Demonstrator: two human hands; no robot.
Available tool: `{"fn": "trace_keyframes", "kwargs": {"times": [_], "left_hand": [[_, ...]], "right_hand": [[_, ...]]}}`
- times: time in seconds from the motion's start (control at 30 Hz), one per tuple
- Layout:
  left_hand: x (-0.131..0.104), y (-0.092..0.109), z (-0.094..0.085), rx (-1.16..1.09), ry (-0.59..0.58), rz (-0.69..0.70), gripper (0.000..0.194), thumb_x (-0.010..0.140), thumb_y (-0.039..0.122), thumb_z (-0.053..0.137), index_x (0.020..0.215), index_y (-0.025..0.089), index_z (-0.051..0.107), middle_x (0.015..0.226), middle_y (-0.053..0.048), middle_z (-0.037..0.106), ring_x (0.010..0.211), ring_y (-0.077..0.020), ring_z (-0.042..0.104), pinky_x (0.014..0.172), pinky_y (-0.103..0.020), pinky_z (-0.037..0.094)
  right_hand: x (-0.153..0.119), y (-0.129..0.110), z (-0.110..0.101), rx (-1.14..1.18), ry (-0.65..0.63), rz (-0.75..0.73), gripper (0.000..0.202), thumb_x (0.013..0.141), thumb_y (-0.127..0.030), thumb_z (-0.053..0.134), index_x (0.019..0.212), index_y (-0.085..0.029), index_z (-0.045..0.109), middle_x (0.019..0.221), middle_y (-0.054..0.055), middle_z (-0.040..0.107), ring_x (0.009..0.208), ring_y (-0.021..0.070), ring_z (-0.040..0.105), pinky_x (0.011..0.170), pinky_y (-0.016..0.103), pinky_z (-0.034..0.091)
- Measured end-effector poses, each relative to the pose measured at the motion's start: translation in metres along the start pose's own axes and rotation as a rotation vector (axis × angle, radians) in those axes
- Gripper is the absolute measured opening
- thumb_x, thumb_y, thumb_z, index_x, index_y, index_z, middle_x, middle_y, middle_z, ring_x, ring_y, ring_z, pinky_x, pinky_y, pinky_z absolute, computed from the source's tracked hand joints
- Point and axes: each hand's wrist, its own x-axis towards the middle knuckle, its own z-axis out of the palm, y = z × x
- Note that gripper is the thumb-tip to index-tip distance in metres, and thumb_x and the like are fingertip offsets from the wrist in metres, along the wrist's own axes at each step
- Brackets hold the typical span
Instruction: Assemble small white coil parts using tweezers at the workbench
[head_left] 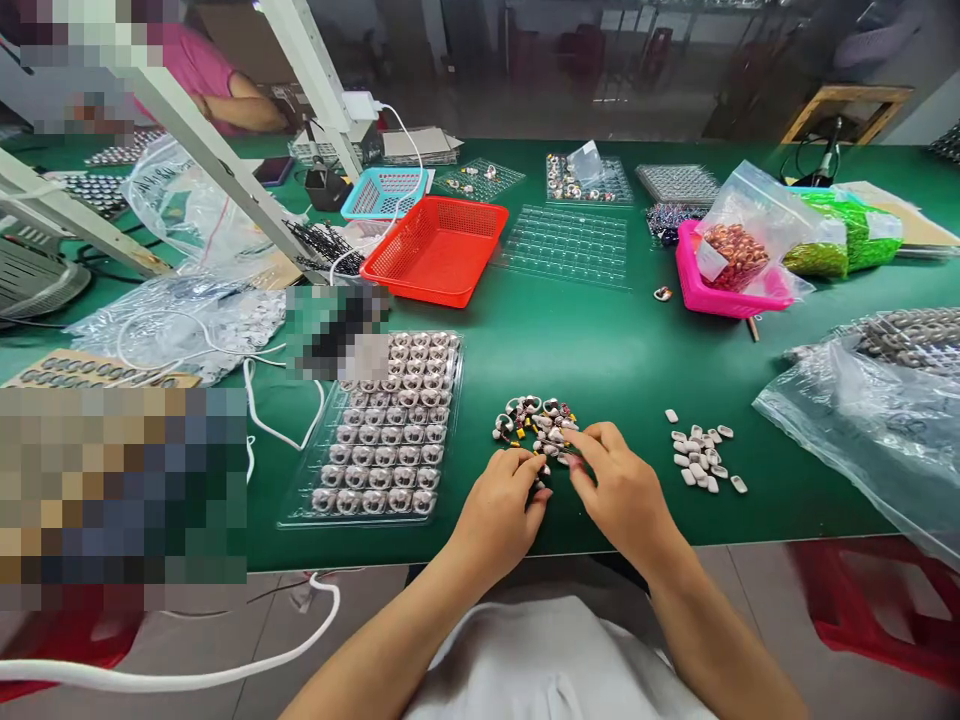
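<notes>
**Small parts beyond my fingers**

The pile of small parts (551, 422) lies just ahead, between my curled left hand (495, 510) and right hand (628, 492), both touching its near side; whether either grips a piece, I cannot tell.

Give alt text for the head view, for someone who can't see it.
A person's left hand and right hand handle a heap of small parts on a green table. A filled clear tray lies left, loose pale pieces right, a red basket beyond.
</notes>
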Motion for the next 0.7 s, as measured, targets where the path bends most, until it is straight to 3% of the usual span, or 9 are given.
{"fn": "trace_keyframes", "kwargs": {"times": [0.1,0.23,0.4,0.6,0.7], "left_hand": [[0.001,0.001,-0.001,0.003,-0.014,0.002,0.032,0.083,0.011,0.066,0.115,0.017,0.065,0.111,-0.013,0.067,0.102,-0.0295,0.064,0.087,-0.046,0.058],[0.0,0.001,-0.004,0.001,-0.043,-0.014,0.033,0.084,0.011,0.066,0.116,0.016,0.064,0.112,-0.014,0.067,0.103,-0.0296,0.064,0.088,-0.046,0.057],[-0.002,0.002,-0.001,0.004,-0.004,-0.037,0.041,0.085,0.018,0.068,0.125,0.013,0.06,0.114,-0.016,0.065,0.105,-0.031,0.062,0.087,-0.047,0.057],[0.012,0.009,0.007,0.036,0.043,-0.018,0.03,0.088,0.017,0.064,0.117,0.017,0.063,0.115,-0.015,0.061,0.104,-0.0304,0.058,0.085,-0.046,0.055],[0.022,0.012,0.009,0.037,0.029,0.011,0.029,0.088,0.015,0.063,0.116,0.017,0.064,0.109,-0.013,0.064,0.099,-0.0293,0.058,0.085,-0.045,0.055]], "right_hand": [[0.014,-0.004,0.002,-0.072,-0.1,-0.036,0.035,0.093,-0.014,0.051,0.126,-0.023,0.061,0.11,0.009,0.065,0.076,0.0169,0.066,0.057,0.024,0.046],[0.019,0.003,-0.002,-0.076,-0.188,-0.029,0.016,0.093,-0.015,0.054,0.105,-0.019,0.064,0.099,0.006,0.066,0.08,0.0188,0.066,0.06,0.025,0.044],[0.004,0.014,-0.007,0.045,-0.154,0.023,0.007,0.09,-0.015,0.054,0.091,-0.019,0.059,0.092,0.003,0.065,0.074,0.0176,0.063,0.062,0.027,0.045],[0.004,0.014,-0.005,0.132,-0.096,0.062,0.022,0.088,-0.009,0.051,0.103,-0.019,0.062,0.101,0.007,0.068,0.085,0.0205,0.067,0.071,0.029,0.049],[0.008,0.011,-0.004,0.115,-0.161,0.092,0.024,0.086,-0.008,0.052,0.103,-0.02,0.064,0.102,0.006,0.068,0.087,0.0216,0.068,0.071,0.029,0.049]]}}
